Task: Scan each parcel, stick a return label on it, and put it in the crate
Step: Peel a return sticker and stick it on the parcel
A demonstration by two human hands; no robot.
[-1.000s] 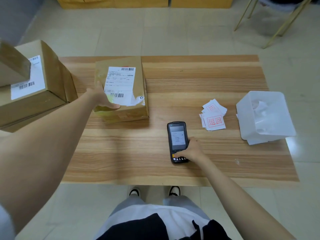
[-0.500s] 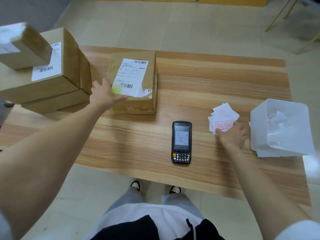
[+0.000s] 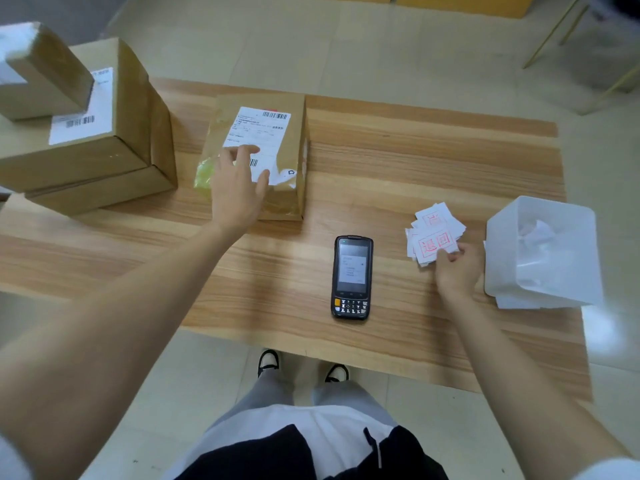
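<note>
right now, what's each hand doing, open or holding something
Left hand: open, resting flat on the parcel.
Right hand: fingers pinch the top label of the pile.

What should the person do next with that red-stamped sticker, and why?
Probably lift the top return label and bring it to the parcel: the right hand pinches its edge, the left hand rests flat on the parcel, and the handheld scanner lies aside.

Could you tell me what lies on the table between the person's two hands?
The handheld scanner lies there, screen up, between the left hand resting on the parcel and the right hand pinching the return labels; the head view shows it.
</note>
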